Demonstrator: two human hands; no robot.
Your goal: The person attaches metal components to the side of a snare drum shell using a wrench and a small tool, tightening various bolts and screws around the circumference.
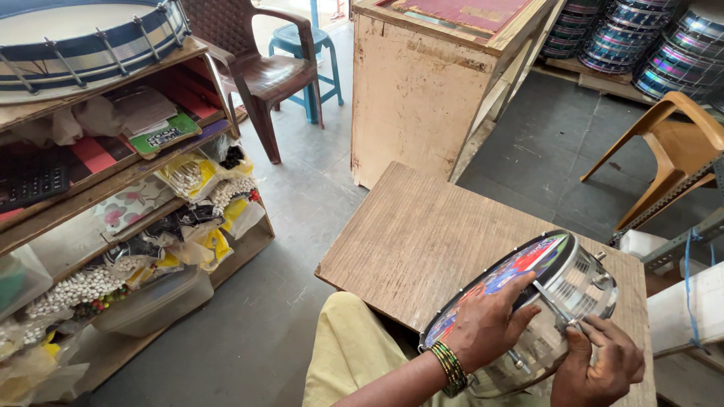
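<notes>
head cam | looks steeply down and forward | close over wooden table | single view

Brown plastic chair & blue stool behind, shelf w/ bagged beads at left.
</notes>
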